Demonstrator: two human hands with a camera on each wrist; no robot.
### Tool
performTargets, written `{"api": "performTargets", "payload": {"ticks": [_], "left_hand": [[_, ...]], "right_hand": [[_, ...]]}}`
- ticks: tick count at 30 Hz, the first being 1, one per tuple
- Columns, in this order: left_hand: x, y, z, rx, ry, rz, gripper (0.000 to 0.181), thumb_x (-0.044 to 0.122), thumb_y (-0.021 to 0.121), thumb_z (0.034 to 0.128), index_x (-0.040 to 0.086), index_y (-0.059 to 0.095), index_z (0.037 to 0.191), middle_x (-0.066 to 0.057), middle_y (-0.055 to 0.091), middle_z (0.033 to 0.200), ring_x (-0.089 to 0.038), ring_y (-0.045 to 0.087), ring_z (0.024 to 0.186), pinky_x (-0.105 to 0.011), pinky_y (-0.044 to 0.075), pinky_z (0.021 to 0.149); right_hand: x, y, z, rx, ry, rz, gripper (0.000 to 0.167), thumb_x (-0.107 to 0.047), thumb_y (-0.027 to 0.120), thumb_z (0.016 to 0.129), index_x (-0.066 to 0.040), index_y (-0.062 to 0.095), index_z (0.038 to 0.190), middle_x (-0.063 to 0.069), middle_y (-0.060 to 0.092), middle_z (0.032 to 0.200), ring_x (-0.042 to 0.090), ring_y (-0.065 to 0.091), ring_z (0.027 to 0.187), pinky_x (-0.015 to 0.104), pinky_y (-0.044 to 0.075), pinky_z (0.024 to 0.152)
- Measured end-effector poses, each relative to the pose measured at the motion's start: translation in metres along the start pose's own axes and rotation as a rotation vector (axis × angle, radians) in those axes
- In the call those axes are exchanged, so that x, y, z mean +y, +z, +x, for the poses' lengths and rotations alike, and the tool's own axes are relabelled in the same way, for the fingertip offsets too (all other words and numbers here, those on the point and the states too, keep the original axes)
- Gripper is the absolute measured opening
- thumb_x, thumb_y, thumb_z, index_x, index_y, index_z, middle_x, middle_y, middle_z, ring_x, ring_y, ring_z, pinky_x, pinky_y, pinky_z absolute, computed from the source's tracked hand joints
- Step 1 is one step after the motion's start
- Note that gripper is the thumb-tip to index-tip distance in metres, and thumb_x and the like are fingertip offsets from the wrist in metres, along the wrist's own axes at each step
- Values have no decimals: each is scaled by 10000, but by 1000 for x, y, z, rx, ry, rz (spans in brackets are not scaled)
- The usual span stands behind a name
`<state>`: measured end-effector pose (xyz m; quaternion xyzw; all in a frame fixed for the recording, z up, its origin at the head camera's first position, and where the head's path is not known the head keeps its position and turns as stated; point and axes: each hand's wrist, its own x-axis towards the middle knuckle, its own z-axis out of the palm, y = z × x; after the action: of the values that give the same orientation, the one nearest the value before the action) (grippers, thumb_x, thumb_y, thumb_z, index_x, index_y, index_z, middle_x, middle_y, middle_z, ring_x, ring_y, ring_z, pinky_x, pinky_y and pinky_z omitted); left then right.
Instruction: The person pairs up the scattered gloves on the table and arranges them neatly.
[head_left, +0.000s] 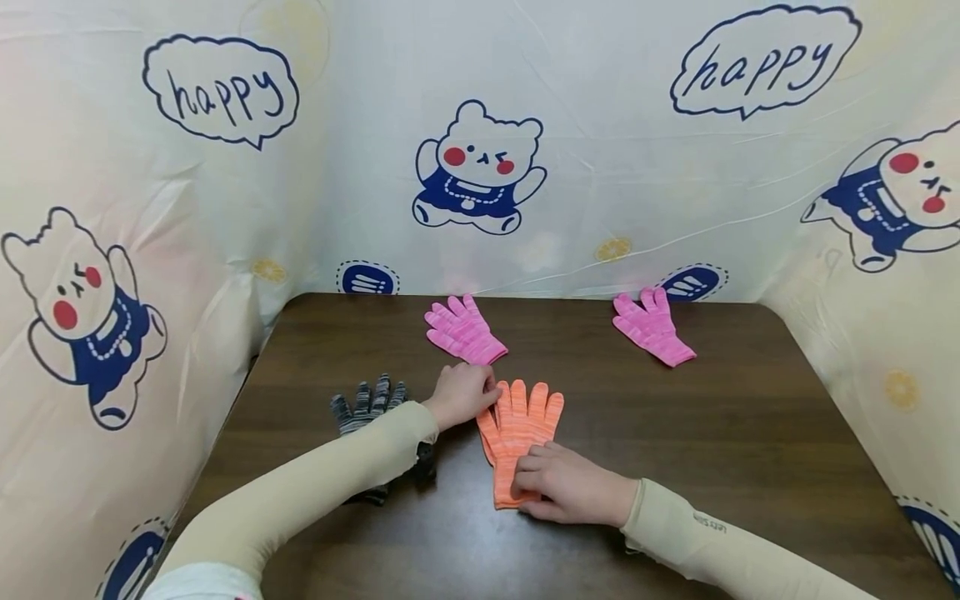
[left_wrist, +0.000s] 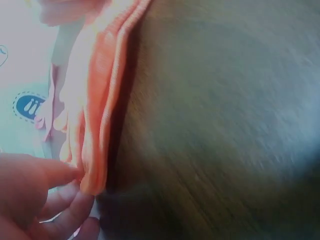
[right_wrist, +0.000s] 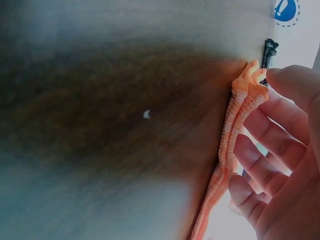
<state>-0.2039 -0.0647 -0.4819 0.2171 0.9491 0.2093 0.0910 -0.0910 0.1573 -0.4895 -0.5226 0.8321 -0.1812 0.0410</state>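
Two orange knit gloves [head_left: 522, 433] lie one on top of the other, fingertips pointing away, with an edge of the lower one showing at the left. My left hand [head_left: 463, 395] pinches a fingertip at their upper left; in the left wrist view, thumb and fingers [left_wrist: 52, 187] meet at the end of the orange fabric [left_wrist: 102, 100]. Over the cuff end rests my right hand [head_left: 573, 483], its fingers loosely bent. The right wrist view has these fingers [right_wrist: 270, 150] spread beside the layered cuffs [right_wrist: 242, 100], with the thumb close to the edge.
Partly under my left forearm lies a dark grey striped glove [head_left: 371, 404]. One pink glove [head_left: 465, 329] is at the table's back edge, and another pink glove [head_left: 654, 327] lies farther right. Printed curtains [head_left: 480, 67] surround the brown table [head_left: 720, 433] at the back and sides.
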Motion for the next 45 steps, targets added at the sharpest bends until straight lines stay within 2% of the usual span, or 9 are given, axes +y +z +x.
{"api": "performTargets", "payload": {"ticks": [4,8,14,17,24,28,31,39,45], "left_hand": [[0,1,1,16,-9,-28,141,206,702,969,163,673,838,60,590,715,-130,541,703,-350,398,698],[-1,1,1,42,-9,-29,127,206,709,946,168,660,835,54,581,720,-137,534,714,-356,395,713],[-3,3,-2,47,-15,41,176,213,720,940,180,622,796,47,557,696,-164,514,699,-361,334,695],[-4,5,-5,50,-8,82,148,224,725,953,176,621,858,37,555,742,-180,517,742,-361,324,695],[2,5,-14,126,93,155,138,300,718,988,173,664,994,14,568,881,-205,519,900,-366,356,736],[7,7,-22,122,174,240,182,341,720,987,162,717,1021,-9,629,977,-227,521,963,-388,367,779],[7,12,-24,112,196,282,206,354,712,997,158,726,1060,-17,662,1029,-234,534,1000,-396,374,798],[4,17,-21,93,192,287,150,298,701,1011,175,732,1091,-19,687,1072,-239,561,1042,-397,406,816],[2,16,-16,94,185,217,65,240,707,1006,186,740,1022,-2,681,993,-230,572,972,-376,406,773]], "right_hand": [[0,1,0,3,-1,-5,58,-260,717,991,-232,696,1038,-143,625,956,50,479,858,195,398,769],[-1,0,-1,9,-9,-11,52,-266,703,1004,-225,698,1036,-140,622,949,48,471,855,196,394,765],[-1,0,-1,14,-18,-15,43,-263,685,1016,-224,694,1032,-139,608,933,47,462,855,202,400,772],[-1,0,-1,14,-20,-18,55,-268,677,1021,-218,695,1033,-142,602,929,47,463,856,205,400,775],[-1,1,-1,8,-17,-12,62,-267,681,1018,-211,695,1039,-147,595,926,45,461,853,202,395,768],[-2,0,-2,13,-17,-9,63,-268,671,1023,-209,693,1026,-150,586,915,48,466,858,203,400,777],[-2,0,-2,21,-20,-9,57,-264,669,1023,-211,690,1017,-151,579,907,48,469,861,206,404,784],[-3,0,-2,26,-20,10,59,-261,684,1016,-206,699,1030,-143,593,918,49,474,858,211,413,781],[-4,-2,-4,16,17,71,51,-232,708,999,-194,719,1030,-130,623,935,54,503,876,221,446,810]]}}
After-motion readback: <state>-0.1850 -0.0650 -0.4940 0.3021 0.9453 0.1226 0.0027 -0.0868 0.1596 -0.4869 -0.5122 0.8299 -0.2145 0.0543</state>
